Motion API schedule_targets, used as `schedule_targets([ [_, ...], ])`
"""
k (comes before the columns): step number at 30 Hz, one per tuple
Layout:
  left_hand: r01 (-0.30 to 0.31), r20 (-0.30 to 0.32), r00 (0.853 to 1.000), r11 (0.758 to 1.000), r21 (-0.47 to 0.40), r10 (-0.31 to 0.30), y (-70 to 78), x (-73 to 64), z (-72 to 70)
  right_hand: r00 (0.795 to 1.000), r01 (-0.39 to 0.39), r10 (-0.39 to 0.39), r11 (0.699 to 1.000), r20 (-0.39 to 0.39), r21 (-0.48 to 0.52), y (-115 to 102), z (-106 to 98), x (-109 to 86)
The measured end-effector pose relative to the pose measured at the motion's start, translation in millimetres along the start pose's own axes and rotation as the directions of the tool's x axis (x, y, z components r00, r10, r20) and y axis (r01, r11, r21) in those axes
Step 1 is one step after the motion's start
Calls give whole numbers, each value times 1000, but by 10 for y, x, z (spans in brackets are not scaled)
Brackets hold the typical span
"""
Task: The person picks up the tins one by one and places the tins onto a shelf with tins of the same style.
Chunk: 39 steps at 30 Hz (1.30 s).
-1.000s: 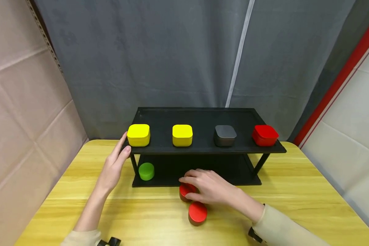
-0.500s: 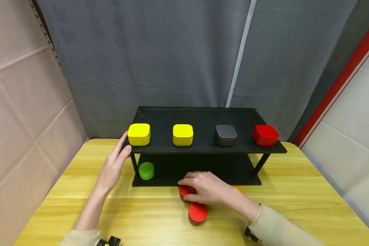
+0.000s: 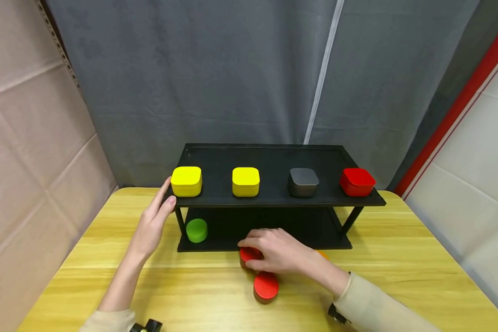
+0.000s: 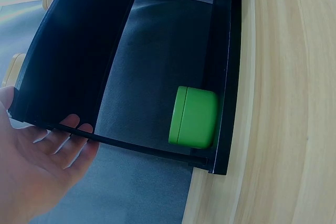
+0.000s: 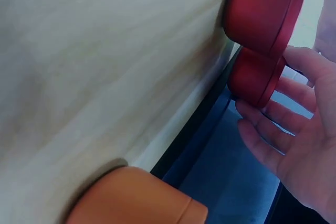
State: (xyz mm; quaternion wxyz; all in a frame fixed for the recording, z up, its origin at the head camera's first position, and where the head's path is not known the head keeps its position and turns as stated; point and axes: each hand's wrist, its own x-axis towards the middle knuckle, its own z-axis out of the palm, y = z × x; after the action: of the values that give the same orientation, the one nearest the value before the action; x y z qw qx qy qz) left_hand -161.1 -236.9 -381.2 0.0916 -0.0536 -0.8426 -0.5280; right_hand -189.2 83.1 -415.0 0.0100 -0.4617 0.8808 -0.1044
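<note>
My left hand (image 3: 148, 228) grips the left end of a black two-tier shelf (image 3: 269, 159). In the left wrist view its fingers curl beneath the upper tier. My right hand (image 3: 280, 251) holds a red round lidded box (image 3: 248, 255) at the lower tier's front edge, thumb on the near side and fingers on the far side; the hand hides part of it. A second red round box (image 3: 266, 287) stands on the table just in front, close to the thumb. On the lower tier's left end sits a green round box (image 3: 197, 230).
Along the upper tier's front stand two yellow square boxes (image 3: 246, 182), a dark grey one (image 3: 303, 182) and a red one (image 3: 357, 182). An orange round box (image 5: 131, 200) stands on the wooden table (image 3: 207, 295) behind my right forearm. A grey curtain (image 3: 232, 83) hangs behind.
My right hand and the red round box have shifted slightly left, toward the shelf. The orange box now peeks out past the right forearm. My left hand stays put.
</note>
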Motion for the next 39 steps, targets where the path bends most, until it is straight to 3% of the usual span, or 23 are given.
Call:
schedule_targets([
  [13, -9, 9, 1000, 1000, -6, 9, -14, 6, -7, 1000, 7, -7, 1000, -10, -4, -10, -76, 107],
  [25, -6, 5, 1000, 1000, 3, 6, -2, 2, -3, 1000, -28, 29, 1000, -11, 12, 72, -51, 188],
  [39, -9, 1, 1000, 1000, 4, 9, 2, -3, -1, 994, -99, 97, 994, 42, 52, 139, -32, 314],
])
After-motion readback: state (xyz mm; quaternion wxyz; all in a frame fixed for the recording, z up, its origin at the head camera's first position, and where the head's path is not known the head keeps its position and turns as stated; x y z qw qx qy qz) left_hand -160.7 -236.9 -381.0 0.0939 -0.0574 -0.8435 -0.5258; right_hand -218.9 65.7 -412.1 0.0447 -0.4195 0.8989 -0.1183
